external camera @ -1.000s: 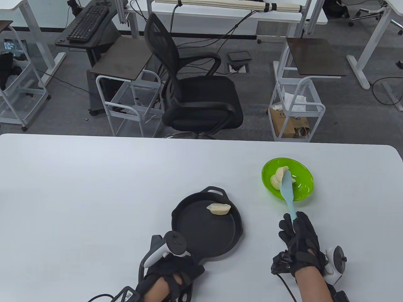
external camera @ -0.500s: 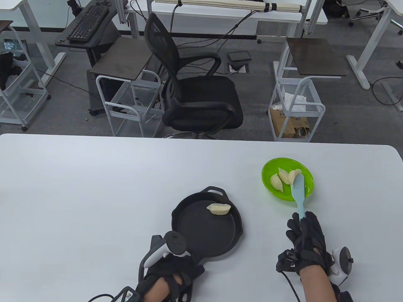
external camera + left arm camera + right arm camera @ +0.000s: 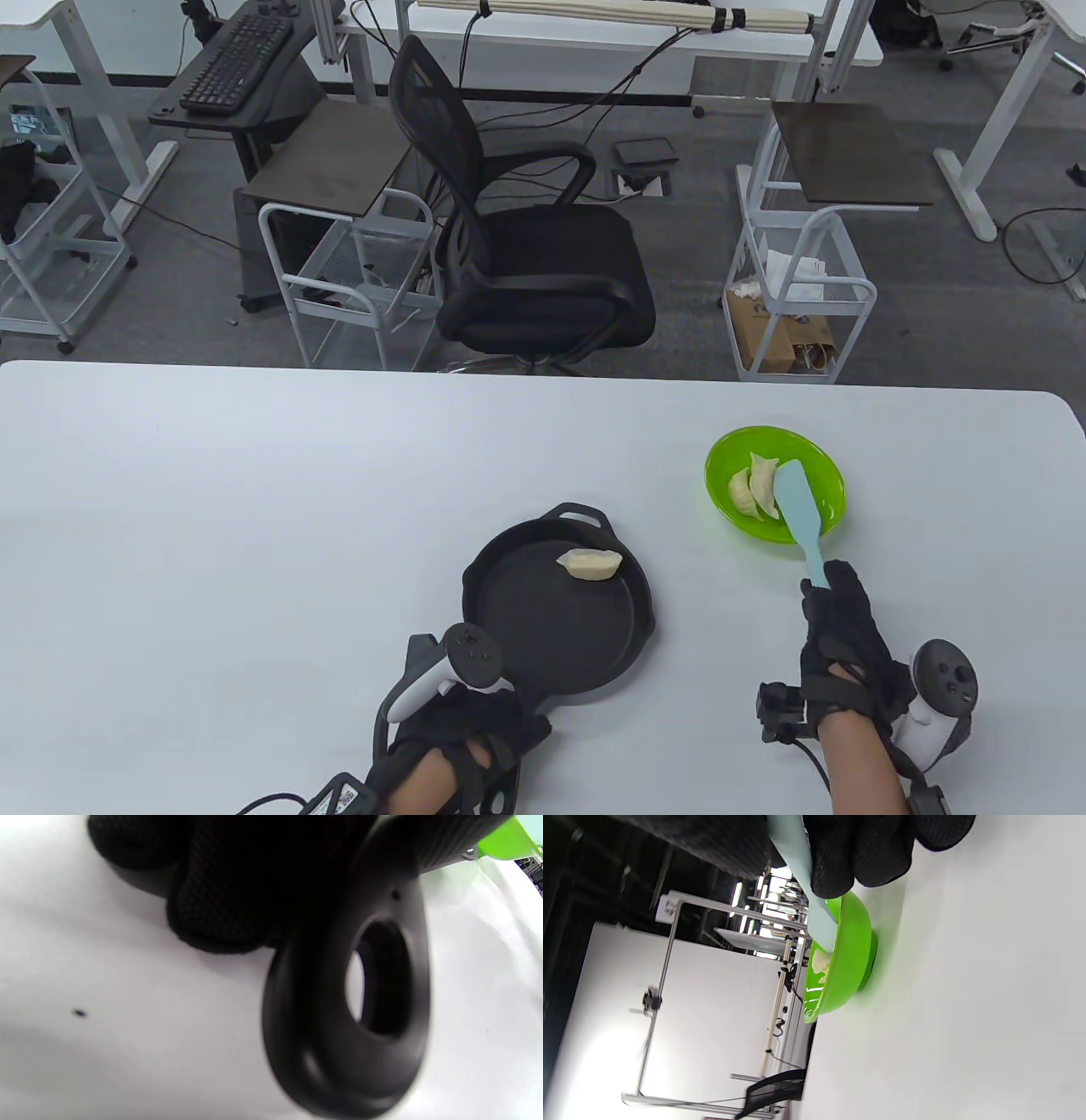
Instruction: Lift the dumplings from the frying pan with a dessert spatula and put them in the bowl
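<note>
A black frying pan [image 3: 543, 632] sits on the white table with one dumpling [image 3: 589, 564] near its far rim. My left hand [image 3: 475, 722] grips the pan's handle [image 3: 352, 1018] at the near side. To the right stands a green bowl [image 3: 827, 501] holding dumplings [image 3: 755, 490]. My right hand [image 3: 836, 615] grips the light blue dessert spatula [image 3: 802, 509] by its handle, the blade lying flat over the bowl beside the dumplings. The right wrist view shows the bowl [image 3: 846, 963] side-on with the spatula [image 3: 808, 887] reaching into it.
The table's far edge runs across the middle of the table view. Beyond it stand a black office chair [image 3: 526, 255], white wire carts [image 3: 797, 297] and desks. The pan's small helper handle [image 3: 581, 513] points away from me.
The right hand turned and drew right and nearer. The spatula blade went from edge-on to flat. The dumplings slid off it and now lie at the bowl's left. The left hand and pan stayed put.
</note>
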Demonstrator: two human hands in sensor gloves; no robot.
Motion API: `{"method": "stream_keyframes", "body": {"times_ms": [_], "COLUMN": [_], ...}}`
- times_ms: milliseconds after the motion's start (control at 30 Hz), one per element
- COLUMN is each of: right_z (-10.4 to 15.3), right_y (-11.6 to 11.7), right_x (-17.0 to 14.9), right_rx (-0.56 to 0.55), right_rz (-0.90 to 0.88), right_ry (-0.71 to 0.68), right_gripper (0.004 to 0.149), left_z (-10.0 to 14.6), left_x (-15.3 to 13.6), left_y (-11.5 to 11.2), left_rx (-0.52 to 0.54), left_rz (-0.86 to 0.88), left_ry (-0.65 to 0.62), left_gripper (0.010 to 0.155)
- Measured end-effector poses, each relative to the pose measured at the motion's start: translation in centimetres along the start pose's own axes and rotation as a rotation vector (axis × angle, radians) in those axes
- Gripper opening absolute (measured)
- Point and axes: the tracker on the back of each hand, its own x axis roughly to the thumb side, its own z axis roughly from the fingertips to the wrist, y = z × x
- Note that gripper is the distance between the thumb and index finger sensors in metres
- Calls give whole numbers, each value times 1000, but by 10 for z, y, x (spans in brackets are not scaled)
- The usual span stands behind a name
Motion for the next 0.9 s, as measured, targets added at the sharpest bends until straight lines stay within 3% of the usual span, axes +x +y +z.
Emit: {"method": "stream_keyframes", "body": {"times_ms": [267,567,900], "right_z": [3,4,13], "right_y": [5,7,16], "right_x": [7,10,19], "right_rx": [-24,-15,68], "right_rz": [104,64,-3], "right_ry": [-119,-183,-233], "right_gripper": [53,53,53], "left_z": [0,0,0], "left_x": [0,-1,-1], "left_y": [0,0,0], "left_rx": [2,2,2], "left_rz": [2,3,3], "left_ry": [0,0,0], "left_gripper": [66,66,66]}}
